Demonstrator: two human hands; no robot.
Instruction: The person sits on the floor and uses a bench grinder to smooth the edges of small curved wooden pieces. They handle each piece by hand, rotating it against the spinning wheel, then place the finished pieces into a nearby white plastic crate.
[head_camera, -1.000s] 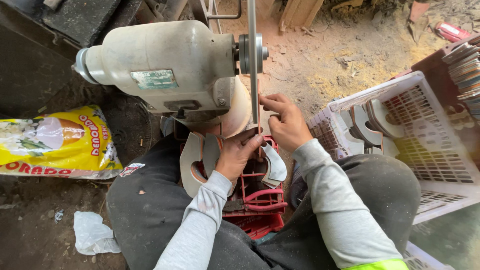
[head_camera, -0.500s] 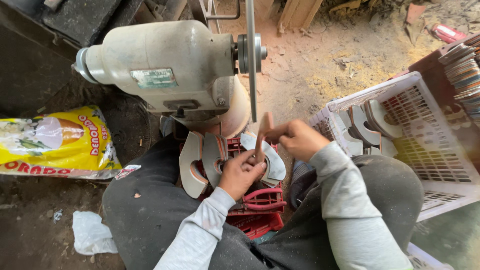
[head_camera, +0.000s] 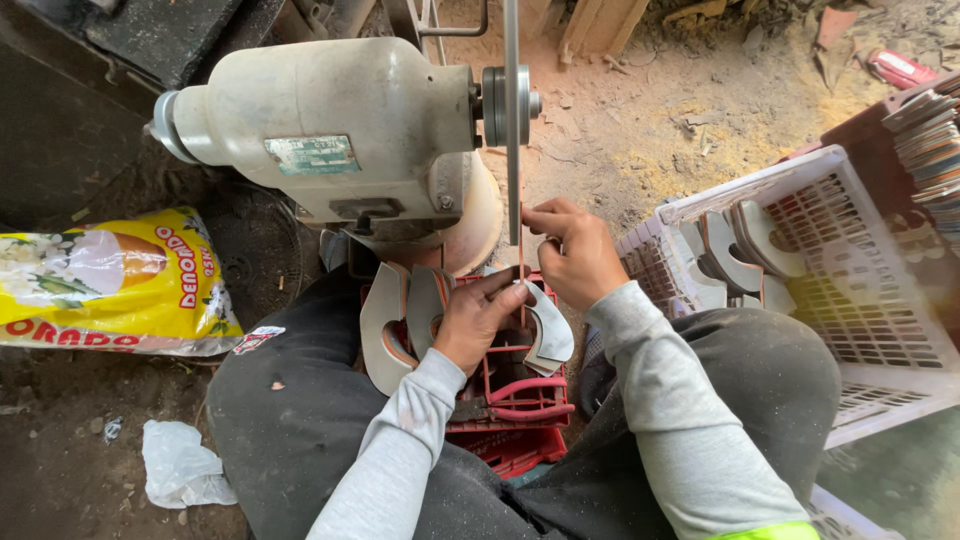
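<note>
Centrally placed: cream-coloured bench grinder motor (head_camera: 330, 140), its thin disc (head_camera: 512, 120) seen edge-on just right of the housing. Everything below placed relative to that motor.

Directly under the disc: thin flat workpiece (head_camera: 521, 265), held upright on edge, upper end at the disc's lower rim; contact or a hair's gap, cannot tell. Right hand (head_camera: 575, 255) just right of the disc's lower end, grip pressed together, fingertips pinching the upper part of the workpiece. Left hand (head_camera: 480, 320) below the motor base, grip closed on the lower part of the same piece, thumb across its face.

Below the motor, between the knees: red plastic crate (head_camera: 510, 410) holding curved grey cut-outs (head_camera: 400, 320), stood on edge left of the left hand, and one more curved piece (head_camera: 550, 335) just right of it. Red-handled pliers (head_camera: 520, 400) lying across the crate, under the left wrist.

Right of the motor, well apart: white slatted crate (head_camera: 880, 330) with similar curved pieces (head_camera: 740, 250) leaning in its near-left corner. Beyond it, at the far right edge, stack of thin flat sheets (head_camera: 930, 130).

Left of the motor, on the dirt floor: yellow printed sack (head_camera: 110, 285) lying flat. Below-left, crumpled white plastic bag (head_camera: 180, 465) beside a dark trouser leg.

Beyond the motor, sawdust-strewn ground (head_camera: 660, 130) and wooden offcuts (head_camera: 600, 25).
</note>
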